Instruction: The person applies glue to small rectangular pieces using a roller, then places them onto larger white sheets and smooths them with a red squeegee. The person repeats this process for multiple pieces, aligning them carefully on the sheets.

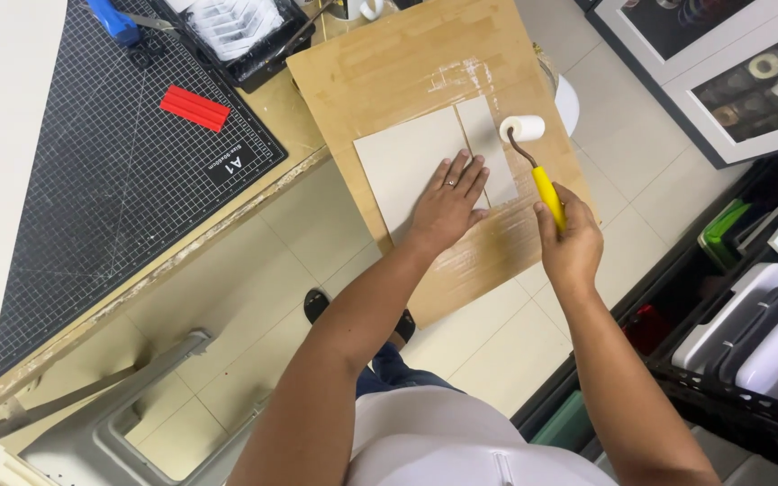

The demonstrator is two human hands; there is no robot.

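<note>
On the far left, a dark gridded cutting mat (pixel 110 171) covers the workbench, with a red flat bar (pixel 194 108) lying on it and a blue-handled tool (pixel 114 20) near the top edge. Beside these stands a black paint tray (pixel 236 36), cut off by the frame. Further right, a brown board (pixel 407 72) juts off the bench over the tiled floor, carrying two pale sheets (pixel 402 162) side by side. The left hand (pixel 447 207) lies flat with spread fingers, pressing across the seam, gripping nothing. The right hand (pixel 571 243) is clenched around the yellow handle of a small white roller (pixel 522 128), whose head sits at the narrower sheet's upper right corner. Rolling well, I judge, means keeping the flat palm firm so the sheets do not slide, and drawing even strokes. What coats the roller is hard to make out. At the right, shelf bins (pixel 749 333) and framed pictures (pixel 749 81) are partly cropped.
</note>
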